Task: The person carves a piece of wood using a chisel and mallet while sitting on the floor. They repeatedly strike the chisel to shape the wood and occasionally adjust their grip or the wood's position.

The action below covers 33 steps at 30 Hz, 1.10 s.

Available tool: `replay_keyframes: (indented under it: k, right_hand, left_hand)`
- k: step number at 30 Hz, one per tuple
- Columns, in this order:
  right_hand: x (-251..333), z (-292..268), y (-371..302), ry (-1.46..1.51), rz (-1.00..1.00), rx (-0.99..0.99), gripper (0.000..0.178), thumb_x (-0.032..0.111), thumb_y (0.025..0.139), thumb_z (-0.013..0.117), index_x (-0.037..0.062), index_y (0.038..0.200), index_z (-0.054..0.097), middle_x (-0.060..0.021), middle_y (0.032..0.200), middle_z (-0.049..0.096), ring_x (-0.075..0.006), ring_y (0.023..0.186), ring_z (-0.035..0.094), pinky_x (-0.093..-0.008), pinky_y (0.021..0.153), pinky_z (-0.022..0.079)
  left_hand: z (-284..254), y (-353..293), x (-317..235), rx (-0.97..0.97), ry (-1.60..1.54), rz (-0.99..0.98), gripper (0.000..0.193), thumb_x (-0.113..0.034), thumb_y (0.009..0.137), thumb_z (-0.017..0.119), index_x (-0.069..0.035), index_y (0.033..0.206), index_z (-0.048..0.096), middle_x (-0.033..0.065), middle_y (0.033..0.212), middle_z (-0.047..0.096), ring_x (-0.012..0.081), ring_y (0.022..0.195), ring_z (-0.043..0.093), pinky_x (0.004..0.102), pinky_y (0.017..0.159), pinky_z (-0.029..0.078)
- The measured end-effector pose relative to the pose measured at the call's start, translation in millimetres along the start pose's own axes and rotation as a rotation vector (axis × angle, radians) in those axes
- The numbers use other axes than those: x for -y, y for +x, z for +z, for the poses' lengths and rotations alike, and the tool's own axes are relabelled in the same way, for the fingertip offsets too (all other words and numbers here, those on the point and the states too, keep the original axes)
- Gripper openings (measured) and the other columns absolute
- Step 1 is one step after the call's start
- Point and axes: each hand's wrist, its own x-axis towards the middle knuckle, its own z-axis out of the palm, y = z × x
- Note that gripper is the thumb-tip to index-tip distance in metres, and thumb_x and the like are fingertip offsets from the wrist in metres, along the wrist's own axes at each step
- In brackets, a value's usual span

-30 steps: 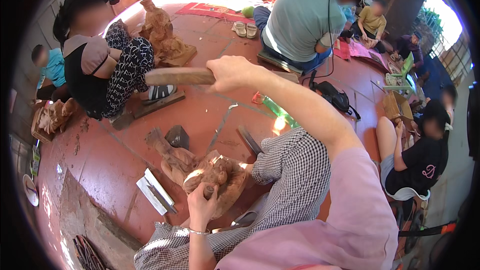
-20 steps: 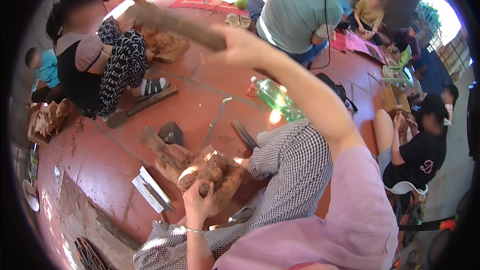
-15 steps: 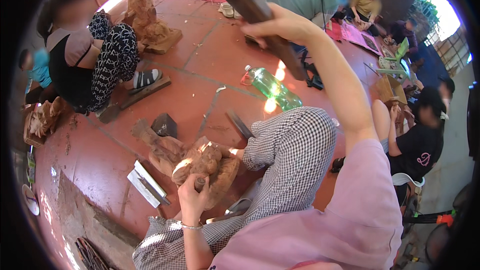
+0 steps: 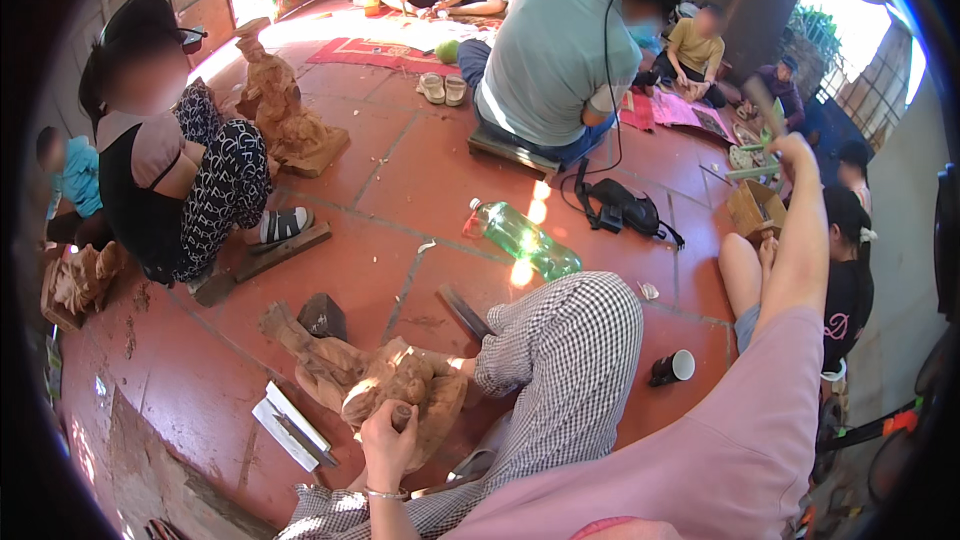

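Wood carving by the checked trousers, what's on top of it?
The left hand holds a round handle over the carving. The hand covers the handle's lower end; what that touches is hidden.

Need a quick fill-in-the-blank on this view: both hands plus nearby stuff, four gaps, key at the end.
1. The left hand holds a tool handle at a carving made of ____.
2. The person's ____ hand is raised away from the carving, gripping a blurred tool.
3. The plastic bottle is tinted ____.
4. The person's trousers have a black-and-white ____ pattern.

Missing words: wood; right; green; checked.
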Motion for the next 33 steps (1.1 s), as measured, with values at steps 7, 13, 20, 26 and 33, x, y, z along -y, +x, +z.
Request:
replay_keyframes:
  k: [7,13,20,26,33]
  right_hand:
    - [47.4,30.0,-46.4,1.241,-0.477,-0.546,0.023,0.013,0.083,0.074,0.0002,0.094,0.058,-0.0046,0.062,0.057,-0.0156,0.048,0.056,-0.0302,0.044,0.044]
    - [77.2,116.5,-112.8,0.827,-0.506,-0.217,0.029,0.019,0.082,0.075,0.0034,0.101,0.06,-0.0028,0.069,0.058,-0.0126,0.05,0.052,-0.0292,0.046,0.041]
    - [145.6,196.0,-257.8,0.149,-0.927,0.214,0.042,0.027,0.083,0.075,0.0075,0.117,0.06,-0.0182,0.101,0.07,-0.0349,0.097,0.067,-0.0439,0.083,0.05]
    - [189.6,223.2,-323.9,-0.121,-1.686,0.301,0.049,0.006,0.064,0.07,0.0063,0.111,0.057,-0.0126,0.096,0.066,-0.0342,0.091,0.065,-0.0453,0.074,0.051]
    - [199.2,230.6,-373.0,-0.021,-1.962,0.348,0.056,0.0,0.062,0.069,0.0045,0.117,0.059,-0.0152,0.099,0.066,-0.0371,0.092,0.063,-0.0441,0.077,0.05]
  left_hand:
    - [2.3,-4.8,-5.1,-0.005,-0.005,-0.005,0.015,-0.012,0.083,0.073,-0.001,0.087,0.065,0.0192,0.077,0.067,0.0356,0.072,0.067,0.0398,0.065,0.051]
    - [5.5,-3.8,-14.2,-0.013,-0.055,0.042,0.012,-0.01,0.082,0.072,-0.004,0.089,0.066,0.0179,0.075,0.067,0.0344,0.071,0.068,0.0391,0.064,0.052]
    - [31.8,-15.3,-29.6,0.095,-0.03,0.207,0.015,-0.019,0.083,0.075,-0.006,0.086,0.067,0.0148,0.066,0.064,0.0321,0.061,0.066,0.0377,0.055,0.051]
    - [67.8,-29.6,-71.1,0.231,-0.143,0.543,0.024,-0.019,0.084,0.073,-0.008,0.074,0.054,0.008,0.061,0.056,0.027,0.056,0.059,0.0396,0.05,0.046]
    - [90.1,-39.0,-69.9,0.084,-0.25,0.791,0.028,-0.02,0.079,0.071,-0.012,0.068,0.047,0.0014,0.06,0.046,0.0171,0.052,0.051,0.032,0.045,0.042]
